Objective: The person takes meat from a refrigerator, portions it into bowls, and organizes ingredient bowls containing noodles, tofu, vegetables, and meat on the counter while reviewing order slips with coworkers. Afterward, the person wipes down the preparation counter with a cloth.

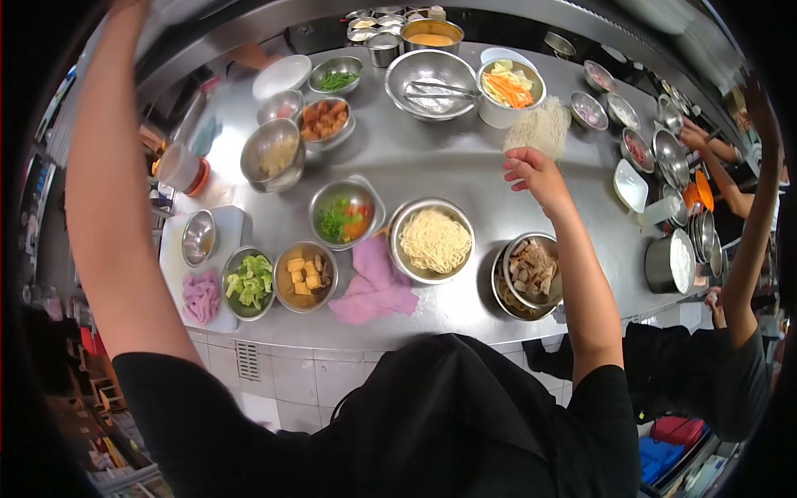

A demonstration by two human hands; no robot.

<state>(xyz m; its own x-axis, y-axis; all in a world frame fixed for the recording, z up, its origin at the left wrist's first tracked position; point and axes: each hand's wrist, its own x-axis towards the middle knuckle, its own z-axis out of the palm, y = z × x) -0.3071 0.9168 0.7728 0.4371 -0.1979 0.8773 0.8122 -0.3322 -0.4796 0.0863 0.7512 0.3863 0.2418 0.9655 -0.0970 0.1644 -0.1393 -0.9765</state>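
Note:
My right hand (533, 176) reaches over the middle of the steel table, its fingers loosely bent and apart, with nothing visible in them. Just beyond it lies a block of dry pale noodles (540, 127), beside a white tub (501, 116) of cut carrot and cabbage. My left arm (112, 191) stretches up along the left side, and its hand is cut off by the top edge. Between my arms stand a bowl of noodles (433, 241), a bowl of chopped greens and red pieces (344, 214), a bowl of tofu cubes (305, 276) and a bowl of lettuce (250, 282).
A pink cloth (375, 286) lies near the front edge. Stacked bowls with meat pieces (533, 267) sit under my right forearm. A large bowl with tongs (430, 85) stands at the back. Co-workers' arms (722, 170) and more bowls are at the right.

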